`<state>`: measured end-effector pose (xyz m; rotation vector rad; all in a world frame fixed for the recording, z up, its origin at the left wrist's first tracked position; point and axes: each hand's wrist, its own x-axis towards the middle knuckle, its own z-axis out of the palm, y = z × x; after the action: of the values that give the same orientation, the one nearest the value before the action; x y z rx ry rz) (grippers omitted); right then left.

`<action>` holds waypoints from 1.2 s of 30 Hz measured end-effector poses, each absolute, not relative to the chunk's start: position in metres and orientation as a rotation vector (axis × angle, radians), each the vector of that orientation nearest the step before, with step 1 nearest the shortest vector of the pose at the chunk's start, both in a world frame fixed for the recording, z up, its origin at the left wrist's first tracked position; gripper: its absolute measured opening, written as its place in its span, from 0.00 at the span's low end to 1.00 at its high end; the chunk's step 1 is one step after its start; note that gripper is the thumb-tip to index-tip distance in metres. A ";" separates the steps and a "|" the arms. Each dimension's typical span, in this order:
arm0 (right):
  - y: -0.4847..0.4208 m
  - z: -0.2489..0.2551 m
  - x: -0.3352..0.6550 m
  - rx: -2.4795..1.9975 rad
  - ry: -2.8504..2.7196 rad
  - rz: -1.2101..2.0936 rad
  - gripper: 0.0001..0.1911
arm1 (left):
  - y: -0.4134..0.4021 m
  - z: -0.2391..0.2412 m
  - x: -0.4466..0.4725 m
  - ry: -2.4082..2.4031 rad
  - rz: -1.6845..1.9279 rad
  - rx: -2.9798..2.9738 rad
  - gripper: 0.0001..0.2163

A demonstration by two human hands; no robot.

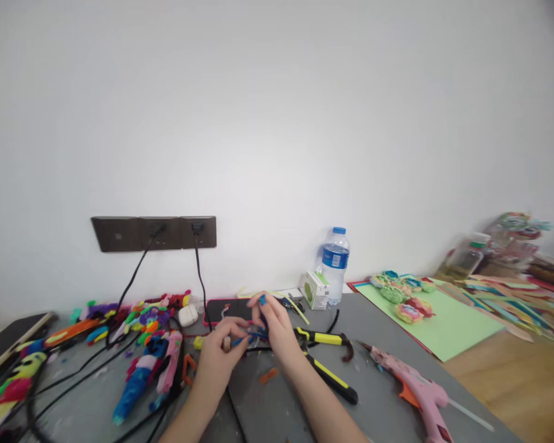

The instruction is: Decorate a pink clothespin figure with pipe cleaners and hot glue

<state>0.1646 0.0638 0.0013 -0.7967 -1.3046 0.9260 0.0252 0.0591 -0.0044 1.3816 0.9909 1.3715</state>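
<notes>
Both my hands meet over the middle of the grey table (286, 412). My left hand (219, 357) is closed in a pinch on one end of a small blue fuzzy piece (253, 335), which looks like a pipe cleaner. My right hand (274, 329) is closed too, fingers curled round the other end of the same blue piece, one blue-tipped fingertip raised. Just behind the hands lies a black phone with a pink rim (224, 309). Black-and-yellow pliers (325, 338) lie right beside my right wrist.
A pink glue gun (418, 394) lies at the right, a heap of colourful fuzzy shapes (143, 320) at the left with black cables (74, 381). A water bottle (335, 264) and small green box (314, 289) stand by the wall. Green paper (447, 320) holds craft flowers.
</notes>
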 end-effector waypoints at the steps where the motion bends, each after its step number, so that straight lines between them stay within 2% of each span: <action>1: 0.061 0.002 0.163 -0.832 -1.367 0.896 0.18 | 0.058 -0.007 0.025 0.991 1.328 1.386 0.06; 4: 0.056 0.001 0.159 -0.935 -1.560 0.775 0.17 | 0.056 -0.018 0.022 1.042 1.243 1.366 0.03; 9: 0.063 -0.004 0.153 -0.948 -1.696 0.653 0.16 | 0.058 -0.031 0.019 1.094 1.238 1.344 0.10; 17: 0.079 -0.021 0.146 -0.914 -1.663 0.525 0.17 | 0.070 -0.028 0.025 1.024 1.337 1.421 0.05; 32: 0.098 -0.030 0.145 -0.917 -1.612 0.500 0.16 | 0.077 -0.028 0.021 1.144 1.370 1.600 0.09; 36: 0.099 -0.031 0.147 -0.969 -1.561 0.622 0.16 | 0.077 -0.024 0.017 1.185 1.303 1.517 0.11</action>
<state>0.1475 0.0994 -0.0314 -0.9691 -1.5609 0.6216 0.0170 0.0770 -0.0238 1.5170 1.1854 1.3030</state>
